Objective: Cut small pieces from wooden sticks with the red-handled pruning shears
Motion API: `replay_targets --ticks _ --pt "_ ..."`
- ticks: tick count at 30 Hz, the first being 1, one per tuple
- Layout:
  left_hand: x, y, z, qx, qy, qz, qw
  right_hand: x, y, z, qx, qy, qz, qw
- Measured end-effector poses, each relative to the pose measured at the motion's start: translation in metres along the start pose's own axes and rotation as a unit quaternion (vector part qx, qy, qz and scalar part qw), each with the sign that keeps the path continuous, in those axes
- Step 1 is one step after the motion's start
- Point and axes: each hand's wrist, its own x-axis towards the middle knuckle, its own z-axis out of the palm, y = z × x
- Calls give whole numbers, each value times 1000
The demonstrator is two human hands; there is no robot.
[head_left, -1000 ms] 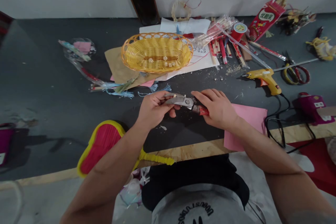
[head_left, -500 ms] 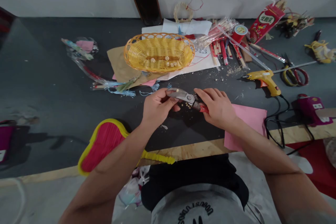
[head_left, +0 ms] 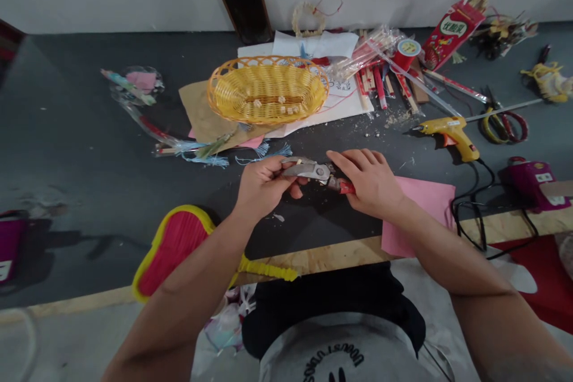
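Observation:
My right hand is wrapped around the red handle of a pair of pruning shears, whose metal jaws point left. At the tip of the jaws, my left hand is closed in a pinch. A small pale piece shows between the jaws, against the left fingertips; its full shape is hidden by the fingers and metal. Beyond the hands stands a yellow woven basket with several small pale pieces inside.
A yellow glue gun, scissors and a red drink carton lie to the right. Pink paper is under my right forearm. A red heart-shaped piece with yellow edging lies by my left forearm. Blue tassels lie left of centre.
The shears' jaws have tipped slightly downward on the left, and my left hand has shifted a little left and down with them. The right hand keeps its hold.

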Motion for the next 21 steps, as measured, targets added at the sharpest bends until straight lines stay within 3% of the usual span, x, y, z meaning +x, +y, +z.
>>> replay_targets --ticks 13,18,21 --pt "2 -4 4 -43 24 -5 999 -2 -7 2 8 -12 28 999" --pt "2 -3 6 -1 78 1 997 0 -7 3 -10 -7 30 999" --pt "0 -3 6 16 79 6 997 0 -6 2 -16 0 15 1000"
